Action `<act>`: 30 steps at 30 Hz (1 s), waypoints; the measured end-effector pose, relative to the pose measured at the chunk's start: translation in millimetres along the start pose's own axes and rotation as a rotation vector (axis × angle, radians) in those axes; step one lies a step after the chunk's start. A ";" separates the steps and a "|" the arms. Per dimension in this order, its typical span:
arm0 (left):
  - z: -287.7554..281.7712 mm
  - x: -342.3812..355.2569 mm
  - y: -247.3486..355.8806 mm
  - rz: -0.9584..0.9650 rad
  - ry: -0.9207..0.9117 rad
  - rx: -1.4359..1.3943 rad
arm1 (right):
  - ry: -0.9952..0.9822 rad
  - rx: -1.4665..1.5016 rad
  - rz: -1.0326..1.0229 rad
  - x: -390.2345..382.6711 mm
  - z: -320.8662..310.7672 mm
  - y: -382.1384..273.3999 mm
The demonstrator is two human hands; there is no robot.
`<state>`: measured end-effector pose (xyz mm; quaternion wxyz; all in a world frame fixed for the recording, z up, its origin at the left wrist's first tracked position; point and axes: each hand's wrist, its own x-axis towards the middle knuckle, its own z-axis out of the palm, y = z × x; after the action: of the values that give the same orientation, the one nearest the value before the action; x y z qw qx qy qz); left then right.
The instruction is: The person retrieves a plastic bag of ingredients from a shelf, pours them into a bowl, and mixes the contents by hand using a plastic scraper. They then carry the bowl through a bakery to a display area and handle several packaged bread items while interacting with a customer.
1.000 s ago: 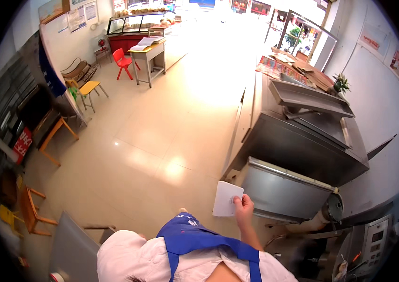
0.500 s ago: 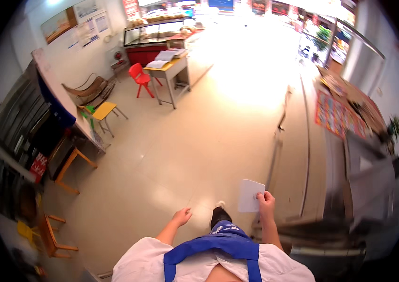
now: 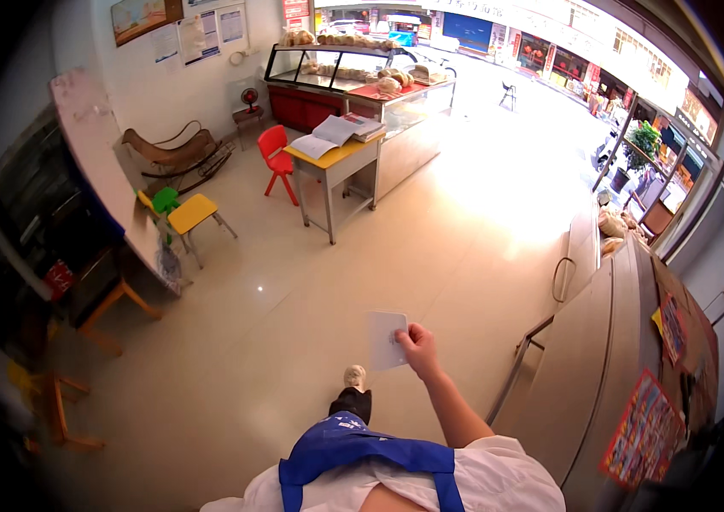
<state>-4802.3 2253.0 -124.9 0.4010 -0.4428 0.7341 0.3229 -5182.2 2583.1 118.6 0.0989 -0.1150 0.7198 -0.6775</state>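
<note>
My right hand [image 3: 417, 348] is raised in front of me and grips a flat white card [image 3: 384, 339] by its right edge. The card stands roughly upright over the tiled floor [image 3: 294, 324]. My left hand is out of view. Below, my blue apron [image 3: 353, 448] and one shoe [image 3: 354, 376] stepping forward show at the bottom of the head view.
A long steel counter [image 3: 588, 358] runs along my right. Ahead stand a small yellow-topped table [image 3: 332, 154] with open books, a red chair [image 3: 277, 158], a yellow chair [image 3: 187, 213], a rocking chair [image 3: 178, 154] and a glass bakery display case [image 3: 362, 81]. A dark counter [image 3: 97, 179] lines the left.
The view has swung left and forward as I walk, showing more of the shop front. My left hand, visible half a second ago, has dropped out of sight. The card stays in my right hand.
</note>
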 end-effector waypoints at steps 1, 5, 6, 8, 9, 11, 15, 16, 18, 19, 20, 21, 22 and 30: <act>-12.3 13.0 27.7 0.016 -0.003 0.017 | 0.028 -0.063 0.001 28.3 0.2 6.3; -63.2 71.0 166.7 0.180 -0.028 0.187 | 0.188 -0.072 0.165 112.1 -17.6 44.7; -79.9 88.1 202.7 0.239 -0.021 0.276 | 0.232 -0.039 0.265 124.2 -36.2 53.6; -126.3 130.9 294.3 0.339 0.078 0.447 | 0.329 -0.038 0.264 159.6 -89.4 74.2; -159.2 143.3 350.5 0.348 0.174 0.430 | 0.423 -0.054 0.267 176.3 -117.6 75.1; -245.0 165.7 471.4 0.315 0.314 0.181 | 0.591 -0.011 0.245 211.1 -165.8 77.8; -391.3 208.3 688.7 0.539 0.421 -0.380 | 0.857 0.058 0.237 276.7 -227.4 85.7; -410.9 215.8 728.4 0.671 0.502 -0.449 | 0.896 0.095 0.219 291.3 -238.3 98.3; -404.1 215.1 819.3 0.880 0.547 -0.500 | 0.963 0.063 0.276 318.7 -278.5 140.7; -397.2 220.0 855.4 0.938 0.538 -0.484 | 1.007 0.152 0.313 341.2 -297.0 162.0; -388.8 221.9 890.6 0.994 0.531 -0.468 | 1.046 0.242 0.352 366.3 -313.4 178.6; -370.7 234.2 903.7 1.020 0.476 -0.428 | 1.069 0.357 0.407 401.8 -319.5 189.6; -365.0 199.0 918.4 0.775 0.366 -0.055 | 1.018 0.454 0.427 434.5 -321.3 196.0; -314.2 269.1 801.1 -0.013 0.011 -0.281 | 0.300 -0.120 0.416 810.7 -315.6 101.6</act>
<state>-5702.7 2207.1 -117.4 0.3329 -0.5010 0.6811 0.4175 -6052.9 2646.5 47.8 0.1214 0.1317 0.7734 -0.6081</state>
